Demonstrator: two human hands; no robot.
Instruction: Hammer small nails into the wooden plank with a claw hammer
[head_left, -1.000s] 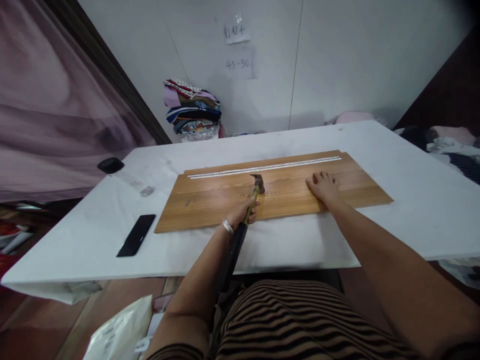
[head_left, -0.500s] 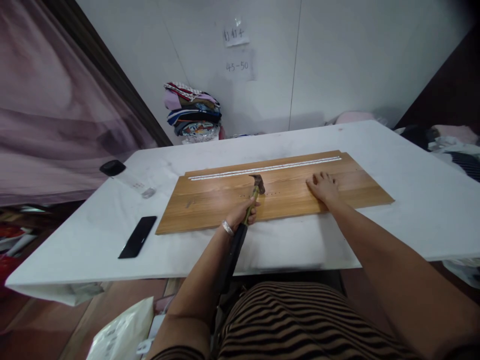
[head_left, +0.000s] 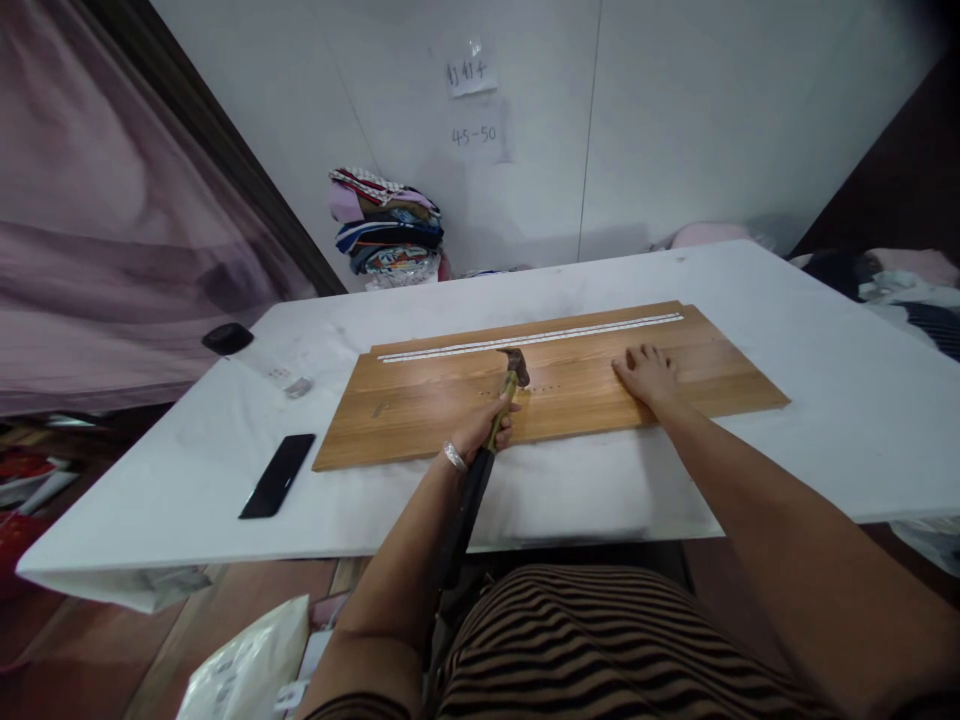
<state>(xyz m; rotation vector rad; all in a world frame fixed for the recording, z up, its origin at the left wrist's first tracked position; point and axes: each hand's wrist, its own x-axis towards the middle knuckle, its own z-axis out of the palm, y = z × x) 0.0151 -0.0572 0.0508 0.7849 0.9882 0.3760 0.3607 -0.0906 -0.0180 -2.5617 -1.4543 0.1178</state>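
Note:
A long wooden board (head_left: 420,400) lies across the white table (head_left: 825,400). My left hand (head_left: 481,428) is closed round the handle of a hammer (head_left: 514,368), high up near its head; the head rests on the board beside a row of small nails (head_left: 541,387). A silver bracelet sits on that wrist. My right hand (head_left: 646,374) lies flat on the board to the right, fingers spread, holding nothing. A white strip (head_left: 532,336) runs along the board's far edge.
A black phone (head_left: 277,474) lies on the table's left front. A clear bottle with a black cap (head_left: 251,352) lies at the far left. Folded clothes (head_left: 386,228) are stacked against the wall. A white bag (head_left: 240,665) sits on the floor below.
Nothing has visibly changed with the hands, the hammer or the board; only the camera view has drifted slightly.

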